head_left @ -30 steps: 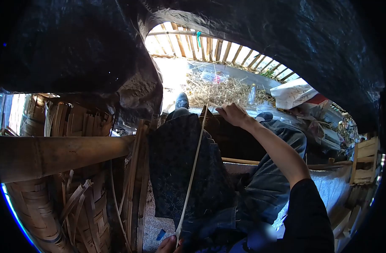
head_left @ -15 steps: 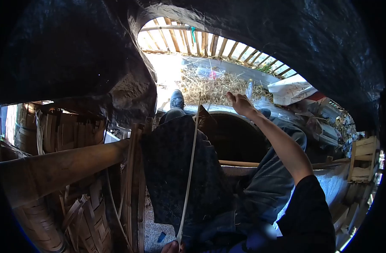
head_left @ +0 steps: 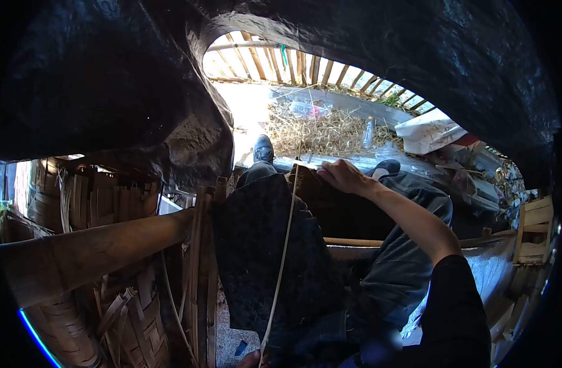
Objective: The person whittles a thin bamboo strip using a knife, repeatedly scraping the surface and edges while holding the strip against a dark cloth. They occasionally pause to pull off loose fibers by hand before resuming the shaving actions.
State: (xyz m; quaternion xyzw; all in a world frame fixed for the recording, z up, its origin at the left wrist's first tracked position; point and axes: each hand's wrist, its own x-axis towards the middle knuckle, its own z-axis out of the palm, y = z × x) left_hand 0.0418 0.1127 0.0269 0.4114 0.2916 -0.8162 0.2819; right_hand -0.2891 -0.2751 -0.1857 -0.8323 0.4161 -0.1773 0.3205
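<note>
A long thin bamboo strip point(head_left: 282, 251) runs from the bottom of the view up over a dark patterned cloth point(head_left: 262, 245) on my left leg. My left hand point(head_left: 251, 360) pinches the strip's near end at the bottom edge; only its fingertips show. My right hand point(head_left: 342, 176) is stretched forward with the fingers closed near the strip's far end. Whether it grips the strip cannot be told. My shoes point(head_left: 263, 148) point away towards a heap of straw point(head_left: 321, 132).
A thick bamboo pole point(head_left: 96, 248) crosses at the left above woven bamboo baskets point(head_left: 124, 319). Black sheeting point(head_left: 109, 80) hangs overhead. A plastic bottle point(head_left: 368, 132), a white sack point(head_left: 431, 132) and a wooden crate point(head_left: 532, 236) lie to the right.
My right hand rose and reached further forward half a second ago, then came back down and nearer. The strip swung with it. My left hand stayed at the bottom edge.
</note>
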